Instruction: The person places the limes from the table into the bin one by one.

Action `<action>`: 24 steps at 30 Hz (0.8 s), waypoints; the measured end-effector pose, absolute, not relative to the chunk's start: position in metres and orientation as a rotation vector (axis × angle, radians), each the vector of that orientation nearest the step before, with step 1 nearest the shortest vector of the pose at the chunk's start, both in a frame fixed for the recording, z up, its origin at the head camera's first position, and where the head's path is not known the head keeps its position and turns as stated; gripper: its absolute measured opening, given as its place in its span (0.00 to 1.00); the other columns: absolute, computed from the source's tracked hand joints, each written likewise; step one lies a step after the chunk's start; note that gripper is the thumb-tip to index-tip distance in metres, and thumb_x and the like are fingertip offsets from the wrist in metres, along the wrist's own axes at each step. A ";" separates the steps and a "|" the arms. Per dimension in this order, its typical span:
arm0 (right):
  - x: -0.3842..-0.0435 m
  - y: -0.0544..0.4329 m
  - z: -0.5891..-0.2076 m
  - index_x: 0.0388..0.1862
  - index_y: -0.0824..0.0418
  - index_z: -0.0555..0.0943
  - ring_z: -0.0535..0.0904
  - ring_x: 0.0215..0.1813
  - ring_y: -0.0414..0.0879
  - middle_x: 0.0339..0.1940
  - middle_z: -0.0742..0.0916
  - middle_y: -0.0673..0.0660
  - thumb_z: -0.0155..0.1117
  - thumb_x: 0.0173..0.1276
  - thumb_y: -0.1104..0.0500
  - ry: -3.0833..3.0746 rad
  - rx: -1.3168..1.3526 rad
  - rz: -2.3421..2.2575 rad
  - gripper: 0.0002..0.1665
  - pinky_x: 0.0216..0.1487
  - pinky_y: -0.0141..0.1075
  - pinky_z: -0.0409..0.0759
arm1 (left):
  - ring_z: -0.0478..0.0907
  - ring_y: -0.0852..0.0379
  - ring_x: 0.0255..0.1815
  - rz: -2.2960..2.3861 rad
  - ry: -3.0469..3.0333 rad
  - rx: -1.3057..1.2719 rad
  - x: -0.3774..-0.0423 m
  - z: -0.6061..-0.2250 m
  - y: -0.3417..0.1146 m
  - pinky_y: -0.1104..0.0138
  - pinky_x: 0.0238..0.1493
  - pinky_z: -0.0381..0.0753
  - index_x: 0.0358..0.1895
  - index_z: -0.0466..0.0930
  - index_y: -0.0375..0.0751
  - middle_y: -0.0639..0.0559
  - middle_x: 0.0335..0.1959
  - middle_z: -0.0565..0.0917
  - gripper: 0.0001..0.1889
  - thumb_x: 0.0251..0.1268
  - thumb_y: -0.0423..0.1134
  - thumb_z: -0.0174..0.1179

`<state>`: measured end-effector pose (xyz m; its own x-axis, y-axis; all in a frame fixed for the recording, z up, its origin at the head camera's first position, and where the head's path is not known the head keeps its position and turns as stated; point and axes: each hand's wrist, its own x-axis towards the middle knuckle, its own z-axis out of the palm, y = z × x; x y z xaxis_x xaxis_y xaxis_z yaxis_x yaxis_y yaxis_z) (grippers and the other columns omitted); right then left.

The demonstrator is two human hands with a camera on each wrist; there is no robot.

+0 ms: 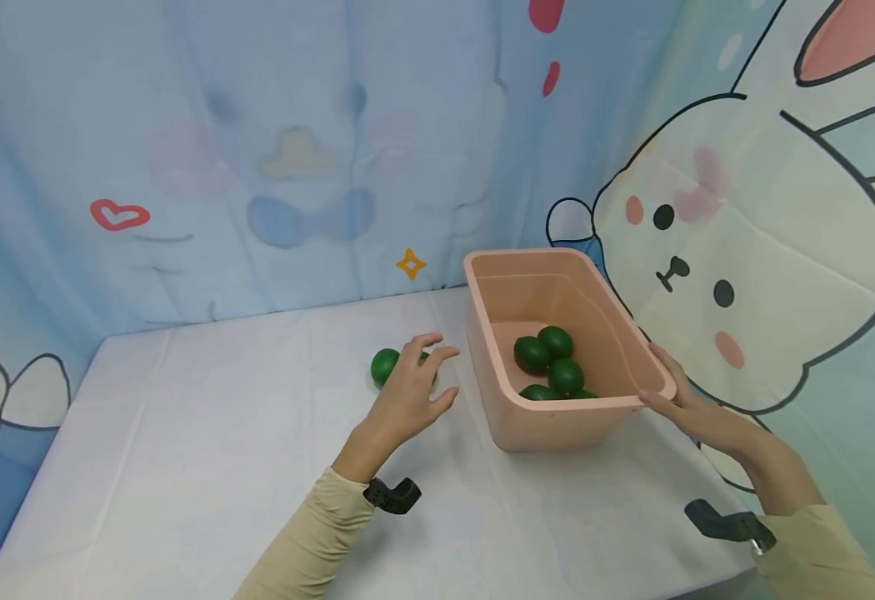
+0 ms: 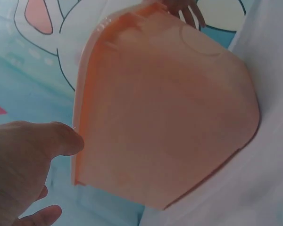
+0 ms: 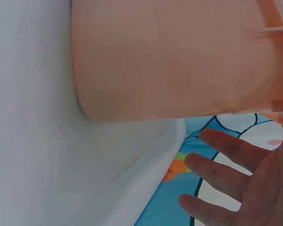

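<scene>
A pink plastic bin (image 1: 493, 367) stands on the white table, with several dark green, lime-like fruits (image 1: 566, 377) on its floor. Left of it, one green fruit (image 1: 384, 367) lies on the table, and another green patch shows behind the fingers of my left hand (image 1: 400, 400). That hand hovers beside the bin, fingers bent loosely and apart from the thumb, holding nothing. At the near right corner of the bin, my right hand (image 1: 688, 408) grips the rim with thumb and forefinger. Its other fingers (image 3: 221, 176) spread free below the rim in the right wrist view.
The white-covered table (image 1: 205, 450) extends to the left and front. A blue cartoon-printed curtain (image 1: 295, 125) hangs along its back edge, and a large rabbit print (image 1: 775, 250) rises close on the bin's right side.
</scene>
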<state>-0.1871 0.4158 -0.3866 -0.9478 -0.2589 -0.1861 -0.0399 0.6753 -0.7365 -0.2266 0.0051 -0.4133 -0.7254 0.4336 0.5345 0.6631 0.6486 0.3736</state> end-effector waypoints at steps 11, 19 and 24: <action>-0.186 0.414 -0.385 0.72 0.39 0.19 0.39 0.71 0.74 0.75 0.38 0.70 0.46 0.74 0.49 2.612 -0.242 -1.136 0.50 0.53 0.79 0.47 | 0.68 0.45 0.62 -0.806 -2.551 -0.745 -0.242 -0.436 -0.017 0.58 0.54 0.78 0.59 0.72 0.46 0.43 0.63 0.68 0.26 0.56 0.42 0.67; -0.186 0.415 -0.386 0.72 0.37 0.20 0.40 0.71 0.73 0.75 0.38 0.69 0.45 0.74 0.49 2.602 -0.253 -1.142 0.49 0.52 0.80 0.47 | 0.65 0.43 0.66 -0.848 -2.673 -0.603 -0.257 -0.450 -0.034 0.51 0.63 0.69 0.62 0.70 0.46 0.42 0.65 0.67 0.29 0.56 0.42 0.68; -0.187 0.415 -0.387 0.72 0.37 0.20 0.41 0.71 0.72 0.75 0.39 0.69 0.46 0.75 0.50 2.602 -0.267 -1.144 0.49 0.52 0.79 0.48 | 0.62 0.43 0.68 -0.917 -2.710 -0.547 -0.265 -0.455 -0.042 0.51 0.66 0.66 0.63 0.69 0.45 0.42 0.66 0.65 0.30 0.56 0.41 0.68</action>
<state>-0.1873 0.4153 -0.3866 -0.9420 -0.2803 -0.1847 -0.0534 0.6683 -0.7420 -0.2650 -0.0415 -0.4547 -0.9044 0.2732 0.3277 0.4161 0.7348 0.5357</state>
